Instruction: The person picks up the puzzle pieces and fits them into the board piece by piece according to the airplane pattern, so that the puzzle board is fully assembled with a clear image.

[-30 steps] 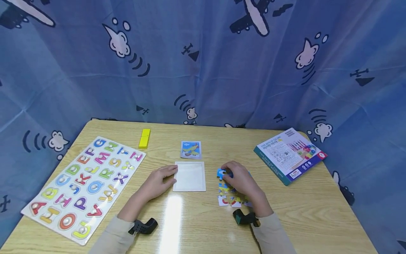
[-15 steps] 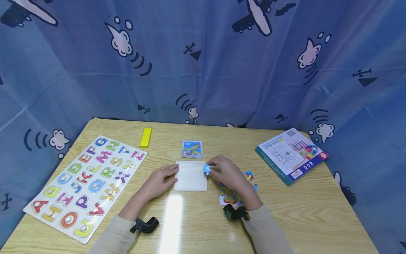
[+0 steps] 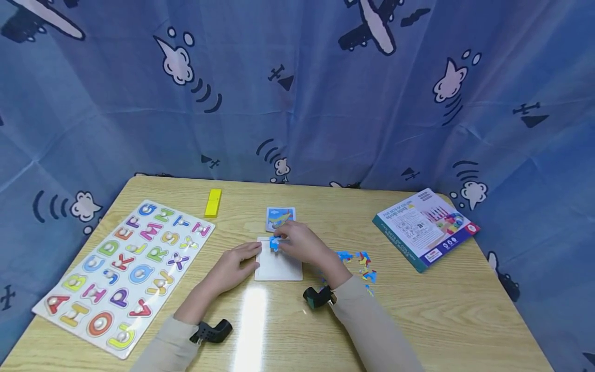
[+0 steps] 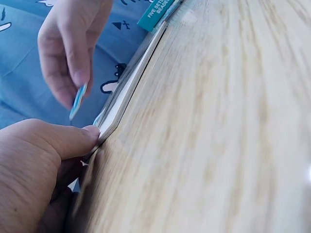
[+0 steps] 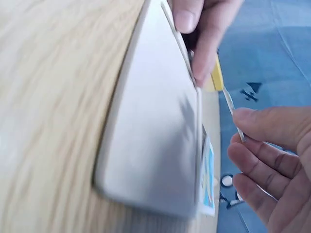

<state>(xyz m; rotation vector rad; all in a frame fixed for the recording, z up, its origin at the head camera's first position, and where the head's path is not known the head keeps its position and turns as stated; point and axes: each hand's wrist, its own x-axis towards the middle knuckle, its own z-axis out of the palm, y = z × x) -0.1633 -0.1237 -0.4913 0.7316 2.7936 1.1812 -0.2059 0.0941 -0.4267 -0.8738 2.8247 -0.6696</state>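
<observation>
My right hand [image 3: 304,244] pinches a blue jigsaw puzzle piece [image 3: 273,244] between thumb and fingers, over the upper left part of a white square puzzle tray [image 3: 281,269]. In the right wrist view the puzzle piece [image 5: 229,103] is edge-on, raised above the tray [image 5: 146,131]. My left hand [image 3: 232,267] rests at the tray's left side, its thumb and forefinger touching the rim. The left wrist view has the left thumb [image 4: 80,140] right at the tray's edge. Nothing lies inside the tray. A picture card [image 3: 274,215] with a yellow airplane lies just behind it, partly covered by the right hand.
Several loose puzzle pieces [image 3: 364,258] lie right of the tray, partly hidden under the right forearm. A letter board [image 3: 125,274] fills the left side. Yellow blocks [image 3: 213,203] stand at the back left, and a boxed set [image 3: 425,227] at the back right.
My right hand has picked up a blue puzzle piece from the loose pieces on the right and carried it left over the tray. The left hand has stayed at the tray's left edge.
</observation>
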